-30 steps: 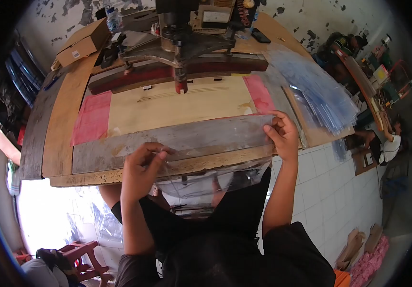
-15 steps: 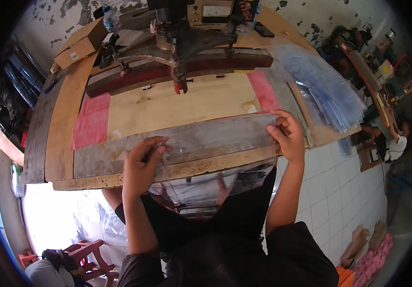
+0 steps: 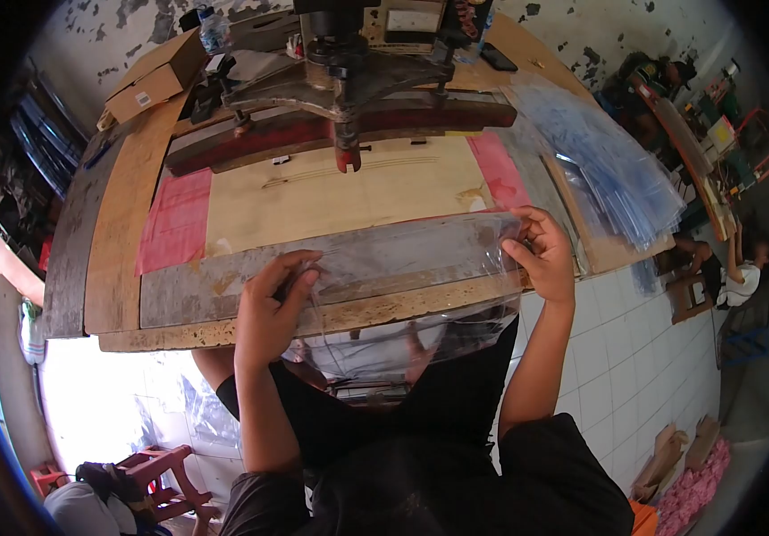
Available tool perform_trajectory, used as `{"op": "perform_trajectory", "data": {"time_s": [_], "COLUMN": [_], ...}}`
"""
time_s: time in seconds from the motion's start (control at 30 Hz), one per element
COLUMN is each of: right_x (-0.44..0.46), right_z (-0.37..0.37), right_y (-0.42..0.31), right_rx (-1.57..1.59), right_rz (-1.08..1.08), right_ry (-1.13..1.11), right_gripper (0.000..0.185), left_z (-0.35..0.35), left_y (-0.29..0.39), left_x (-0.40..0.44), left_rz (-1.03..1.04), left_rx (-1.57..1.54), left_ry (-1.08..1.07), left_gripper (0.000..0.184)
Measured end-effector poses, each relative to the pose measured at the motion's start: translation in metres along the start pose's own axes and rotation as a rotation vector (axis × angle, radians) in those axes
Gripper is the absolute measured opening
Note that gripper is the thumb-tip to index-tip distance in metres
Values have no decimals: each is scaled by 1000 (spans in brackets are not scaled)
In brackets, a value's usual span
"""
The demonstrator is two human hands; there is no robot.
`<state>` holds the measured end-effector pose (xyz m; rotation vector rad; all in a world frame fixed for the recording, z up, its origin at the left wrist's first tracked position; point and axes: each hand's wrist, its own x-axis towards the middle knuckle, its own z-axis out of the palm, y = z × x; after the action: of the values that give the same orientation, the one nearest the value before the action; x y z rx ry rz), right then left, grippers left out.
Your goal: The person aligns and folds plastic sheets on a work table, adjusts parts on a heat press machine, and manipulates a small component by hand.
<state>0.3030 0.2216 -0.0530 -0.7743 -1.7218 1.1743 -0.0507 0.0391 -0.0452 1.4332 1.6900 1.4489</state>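
A clear plastic sheet (image 3: pixel 402 259) stretches between my two hands and hangs over the front edge of the wooden table. My left hand (image 3: pixel 274 299) pinches its left edge between thumb and fingers. At the right edge, my right hand (image 3: pixel 541 255) holds the sheet's upper corner in a similar pinch. Behind the sheet lies a cream-coloured pad (image 3: pixel 340 192) with pink strips (image 3: pixel 174 219) at its ends. Over the far side of this pad hangs the long dark-red bar (image 3: pixel 250 145) of a metal press.
A fanned stack of clear plastic sheets (image 3: pixel 603 165) lies on the table's right side. A cardboard box (image 3: pixel 154 79) and a black phone (image 3: pixel 497 58) are at the back. Other people (image 3: pixel 742 277) sit at the far right. A red stool (image 3: pixel 170 482) stands at lower left.
The view has shifted slightly, so most things appear a little to the right. Both hands keep hold of the plastic sheet in nearly the same place.
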Motion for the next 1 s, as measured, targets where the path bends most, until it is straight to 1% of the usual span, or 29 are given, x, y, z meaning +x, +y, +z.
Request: {"op": "perform_trajectory", "data": {"time_s": [0.17, 0.37, 0.43, 0.47, 0.6, 0.7, 0.77, 1.0], "right_x": [1, 4, 5, 5, 5, 4, 3, 2], "right_z": [0, 3, 3, 4, 5, 5, 4, 2], "right_y": [-1, -1, -1, -1, -1, 0, 0, -1], "right_rx": [36, -36, -40, -40, -64, -46, -31, -48], "right_rz": [14, 27, 101, 101, 101, 96, 87, 50], "right_ry": [-3, -11, -46, -46, -37, -32, -28, -26], "right_gripper": [47, 46, 44, 44, 42, 43, 43, 45], "left_z": [-2, -5, -2, -1, -2, -3, -4, -4], "left_y": [4, 3, -1, -2, 3, 4, 6, 3], "left_x": [-1, -1, -1, -1, -1, -2, -2, -1], "left_rz": [-10, -40, -7, 24, 3, 24, -69, -64], "left_rx": [51, 25, 0, -24, 9, 14, -16, -22], "left_ry": [-10, -13, 0, 13, 2, 0, -29, -37], "left_gripper": [22, 22, 22, 23, 23, 23, 24, 25]}}
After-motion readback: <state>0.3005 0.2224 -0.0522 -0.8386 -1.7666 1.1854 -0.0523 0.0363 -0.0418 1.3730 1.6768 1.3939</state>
